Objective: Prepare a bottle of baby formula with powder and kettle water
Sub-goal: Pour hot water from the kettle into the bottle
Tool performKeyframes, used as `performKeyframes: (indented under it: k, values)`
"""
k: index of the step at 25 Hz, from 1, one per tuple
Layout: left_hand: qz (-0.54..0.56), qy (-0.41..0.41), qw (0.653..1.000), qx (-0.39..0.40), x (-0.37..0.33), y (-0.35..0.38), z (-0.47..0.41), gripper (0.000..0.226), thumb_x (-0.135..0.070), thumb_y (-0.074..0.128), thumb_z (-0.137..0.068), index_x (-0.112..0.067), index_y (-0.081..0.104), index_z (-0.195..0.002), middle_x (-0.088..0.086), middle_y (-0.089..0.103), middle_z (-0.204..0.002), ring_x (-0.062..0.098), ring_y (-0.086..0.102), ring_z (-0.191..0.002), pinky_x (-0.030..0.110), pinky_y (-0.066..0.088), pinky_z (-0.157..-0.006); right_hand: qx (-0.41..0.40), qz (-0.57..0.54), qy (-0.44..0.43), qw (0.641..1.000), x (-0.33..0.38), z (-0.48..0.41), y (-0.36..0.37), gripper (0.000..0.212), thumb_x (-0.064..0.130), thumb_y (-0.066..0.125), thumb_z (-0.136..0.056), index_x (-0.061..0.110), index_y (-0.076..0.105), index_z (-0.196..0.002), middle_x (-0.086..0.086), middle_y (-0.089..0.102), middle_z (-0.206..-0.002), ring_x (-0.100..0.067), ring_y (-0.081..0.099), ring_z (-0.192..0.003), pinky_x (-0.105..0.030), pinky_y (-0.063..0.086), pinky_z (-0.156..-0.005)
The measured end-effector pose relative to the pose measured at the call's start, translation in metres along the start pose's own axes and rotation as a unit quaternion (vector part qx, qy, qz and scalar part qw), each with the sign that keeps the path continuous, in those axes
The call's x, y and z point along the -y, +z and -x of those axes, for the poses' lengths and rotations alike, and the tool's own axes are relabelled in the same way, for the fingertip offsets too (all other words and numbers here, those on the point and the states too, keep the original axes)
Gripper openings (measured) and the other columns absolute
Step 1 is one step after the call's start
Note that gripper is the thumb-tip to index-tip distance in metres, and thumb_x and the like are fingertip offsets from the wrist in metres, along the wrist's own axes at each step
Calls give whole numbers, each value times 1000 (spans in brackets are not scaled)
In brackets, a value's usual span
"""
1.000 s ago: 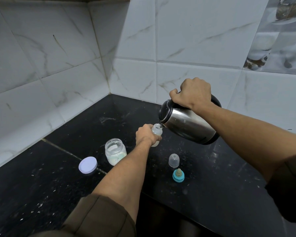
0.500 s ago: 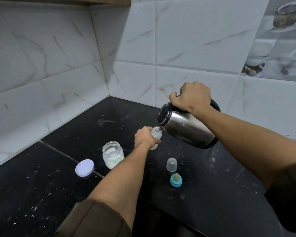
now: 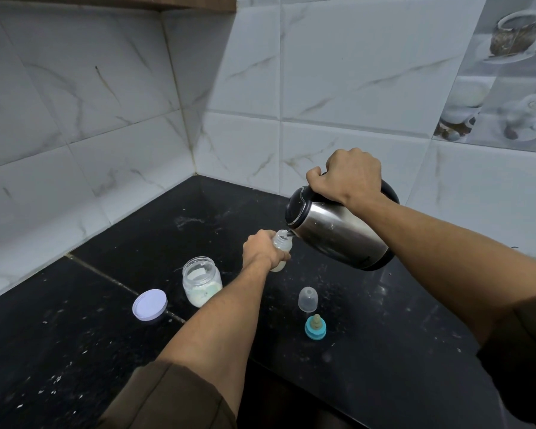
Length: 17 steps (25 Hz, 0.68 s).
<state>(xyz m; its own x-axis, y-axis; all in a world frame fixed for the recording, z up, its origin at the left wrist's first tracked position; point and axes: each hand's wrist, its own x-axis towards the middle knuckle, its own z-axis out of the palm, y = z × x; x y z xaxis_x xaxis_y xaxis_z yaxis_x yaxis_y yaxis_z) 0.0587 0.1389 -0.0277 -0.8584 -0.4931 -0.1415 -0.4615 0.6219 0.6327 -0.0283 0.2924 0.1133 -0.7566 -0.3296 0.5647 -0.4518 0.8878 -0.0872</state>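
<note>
My left hand [image 3: 262, 249] wraps its curled fingers round a small, translucent plastic baby bottle [image 3: 283, 240] and holds it upright over the polished black bench [image 3: 99, 335], a stone surface flecked with white. My hand hides the bottle's base, so I cannot tell whether it rests on the stone. A pale, milky layer shows in its lower part.

My right hand [image 3: 348, 178] is clenched round the black plastic handle of a rounded kettle of brushed stainless steel [image 3: 338, 233], which has a black lid. The kettle is lifted and tilted, with its short spout at the bottle's open mouth.

Left of my forearm stands an open, round, clear glass jar [image 3: 201, 281] with white powder in its bottom half. Its flat, round, pale lilac lid [image 3: 149, 305] lies just beside it on the bench.

To the right of that forearm stands a clear, domed plastic cap [image 3: 308, 299]. A teal screw ring with a beige rubber teat [image 3: 315, 327] sits just beside the cap, nearer to me.

Glossy white tiles veined like marble [image 3: 353, 72] line the corner walls.
</note>
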Motion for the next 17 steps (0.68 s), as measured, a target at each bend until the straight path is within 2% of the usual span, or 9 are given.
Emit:
performKeyframes:
  k: [17]
  values:
    - [0, -2, 1000, 0, 1, 0, -1, 53, -32, 90, -78, -23, 70, -127, 6, 73, -122, 25, 66, -117, 42, 52, -100, -6, -7, 2, 1000, 1, 1, 2, 43, 48, 41, -74, 13, 43, -47, -2, 39, -46, -20, 33, -42, -24, 20, -50]
